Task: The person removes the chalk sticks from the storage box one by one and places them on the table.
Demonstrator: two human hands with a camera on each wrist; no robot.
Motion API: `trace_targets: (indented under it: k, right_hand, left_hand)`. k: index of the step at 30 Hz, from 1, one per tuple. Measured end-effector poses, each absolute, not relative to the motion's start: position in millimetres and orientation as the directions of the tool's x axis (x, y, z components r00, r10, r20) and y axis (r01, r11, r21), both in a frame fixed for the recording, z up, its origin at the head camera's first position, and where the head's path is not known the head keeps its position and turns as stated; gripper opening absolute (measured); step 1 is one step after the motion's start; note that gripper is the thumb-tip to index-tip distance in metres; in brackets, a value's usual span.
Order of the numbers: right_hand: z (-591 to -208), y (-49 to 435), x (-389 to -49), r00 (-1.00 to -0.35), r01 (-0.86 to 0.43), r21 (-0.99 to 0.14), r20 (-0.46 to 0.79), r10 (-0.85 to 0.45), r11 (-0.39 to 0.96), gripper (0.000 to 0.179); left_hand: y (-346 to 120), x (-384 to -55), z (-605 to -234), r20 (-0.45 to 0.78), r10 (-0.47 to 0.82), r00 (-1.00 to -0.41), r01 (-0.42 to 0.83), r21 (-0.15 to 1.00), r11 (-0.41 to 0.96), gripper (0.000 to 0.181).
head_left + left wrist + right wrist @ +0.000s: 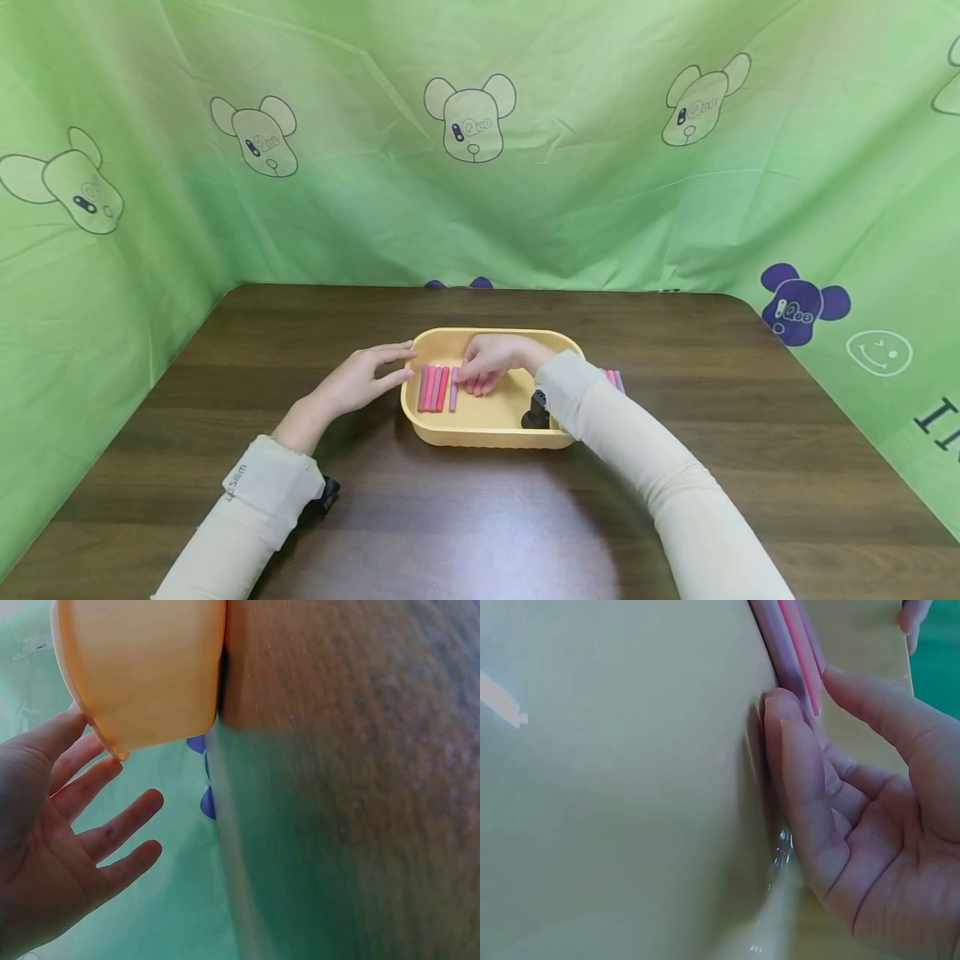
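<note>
A yellow oval tub stands on the table. Inside its left end, several slim pink, red and purple sticks lie side by side in a row. Just right of them is a separate purple stick, and my right hand pinches its far end between thumb and fingers. The right wrist view has this stick reaching up from the fingertips. My left hand rests at the tub's left rim, its fingers spread and fairly straight; the left wrist view places the thumb and forefinger at the rim.
More pink and purple sticks lie beyond the tub's right end, partly hidden by my right sleeve. A small black device shows under my right wrist, over the tub. Green printed cloth hangs behind the brown wooden table.
</note>
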State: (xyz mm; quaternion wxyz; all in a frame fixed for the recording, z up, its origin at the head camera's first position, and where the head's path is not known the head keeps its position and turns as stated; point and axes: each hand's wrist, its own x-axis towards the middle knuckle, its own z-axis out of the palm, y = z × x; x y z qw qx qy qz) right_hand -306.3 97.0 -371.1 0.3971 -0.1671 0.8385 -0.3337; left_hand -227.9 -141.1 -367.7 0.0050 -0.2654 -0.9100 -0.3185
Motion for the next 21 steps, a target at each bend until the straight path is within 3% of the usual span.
trace_targets:
  k: [21]
  right_hand:
    - [-372.4,84.4,-299.8,-0.722,0.014,-0.647,-0.534,-0.44,0.762,0.031]
  left_hand:
    - [-140.7,-227.2,-367.2,0.165,0.475,-0.864,0.475,0.582,0.661,0.043]
